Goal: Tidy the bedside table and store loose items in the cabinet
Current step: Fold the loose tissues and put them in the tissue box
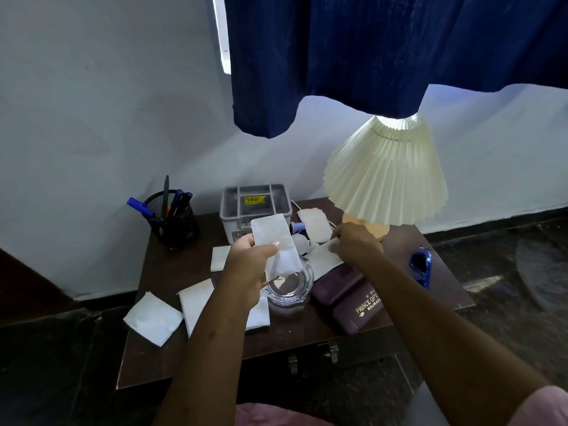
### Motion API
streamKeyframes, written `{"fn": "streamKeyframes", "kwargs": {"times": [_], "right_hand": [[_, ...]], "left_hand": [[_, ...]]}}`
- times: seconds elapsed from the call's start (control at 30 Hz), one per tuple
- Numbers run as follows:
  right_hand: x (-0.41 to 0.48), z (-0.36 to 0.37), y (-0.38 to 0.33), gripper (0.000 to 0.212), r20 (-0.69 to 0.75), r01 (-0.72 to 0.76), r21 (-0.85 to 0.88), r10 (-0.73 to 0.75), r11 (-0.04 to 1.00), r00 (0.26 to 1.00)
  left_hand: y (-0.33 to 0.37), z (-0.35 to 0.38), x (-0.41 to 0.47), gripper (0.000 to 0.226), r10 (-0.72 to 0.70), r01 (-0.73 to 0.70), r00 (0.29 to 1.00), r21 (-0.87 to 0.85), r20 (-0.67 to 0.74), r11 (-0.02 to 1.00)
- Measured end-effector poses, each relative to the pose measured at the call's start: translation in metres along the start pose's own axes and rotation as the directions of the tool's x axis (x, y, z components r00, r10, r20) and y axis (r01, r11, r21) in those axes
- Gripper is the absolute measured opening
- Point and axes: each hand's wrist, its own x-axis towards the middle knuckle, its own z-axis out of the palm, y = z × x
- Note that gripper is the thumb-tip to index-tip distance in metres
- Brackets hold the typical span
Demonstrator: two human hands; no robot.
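I'm watching the left hand (pixel 249 262) pinching a white paper slip (pixel 276 241) at frame centre, dangling over the glass dish (pixel 292 287). The right hand (pixel 356 244), just right of centre, is curling onto a second slip (pixel 322 259) lying on the bedside table (pixel 172 272) (I cannot tell whether it is gripped). Risks I'm judging: knuckles nudging the lamp (pixel 384 170) close behind, or a limp slip sliding free.

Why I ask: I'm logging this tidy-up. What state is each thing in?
Left hand: grips white paper sheet, lifted.
Right hand: pinches second white paper at its edge.
Grey plastic box: lid shut.
Clear glass bowl: upright, empty.
Black mesh pen holder: upright, holding pens.
Cream pleated lamp: upright.
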Motion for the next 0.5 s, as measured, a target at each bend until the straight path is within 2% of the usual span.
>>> {"fn": "streamKeyframes", "kwargs": {"times": [0.1,0.2,0.33,0.37,0.43,0.5], "right_hand": [[-0.004,-0.001,-0.009,0.023,-0.085,0.058,0.159,-0.045,0.986,0.995],[-0.015,-0.001,-0.032,0.019,-0.202,0.175,0.27,-0.122,0.947,0.972],[-0.037,-0.006,-0.065,0.015,-0.422,0.34,0.295,-0.198,0.893,0.885],[-0.041,-0.011,-0.071,0.019,-0.475,0.388,0.338,-0.201,0.858,0.857],[-0.05,-0.022,-0.08,0.031,-0.537,0.464,0.512,-0.152,0.723,0.83],[-0.058,-0.028,-0.084,0.04,-0.531,0.47,0.654,-0.084,0.593,0.843]], "left_hand": [[0.0,0.0,0.001,0.02,0.01,-0.01,1.0,0.003,-0.014,1.0],[0.002,-0.001,0.003,0.028,0.022,-0.022,0.999,-0.007,-0.045,1.0],[0.005,-0.004,0.002,0.027,0.003,-0.007,0.997,-0.052,-0.077,0.999],[0.005,-0.004,0.002,0.027,-0.004,-0.001,0.997,-0.062,-0.083,0.998],[0.006,-0.005,0.001,0.027,-0.016,0.007,0.996,-0.101,-0.087,0.995],[0.007,-0.006,0.002,0.032,-0.024,0.008,0.995,-0.168,-0.093,0.986]]}}
